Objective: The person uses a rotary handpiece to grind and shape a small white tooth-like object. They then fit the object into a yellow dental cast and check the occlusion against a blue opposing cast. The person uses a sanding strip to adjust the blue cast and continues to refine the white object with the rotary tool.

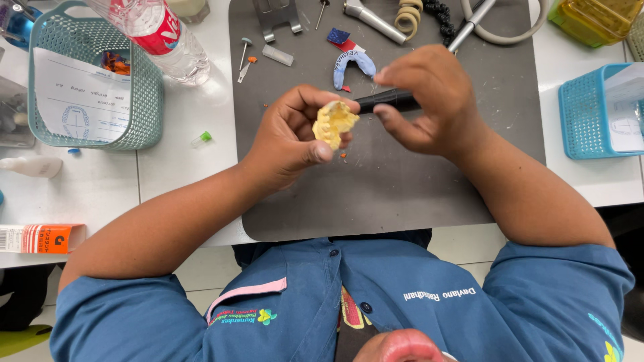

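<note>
Left hand (292, 137) pinches a yellow dental cast (334, 123) by its base, above the grey mat (402, 194) mid-worktop. Right hand (433, 100) grips a black handpiece (389, 101), tip at the cast. Looks like plaster — stiff, brittle, light; hold base, not teeth. Blue tray (354, 66) beyond.
</note>
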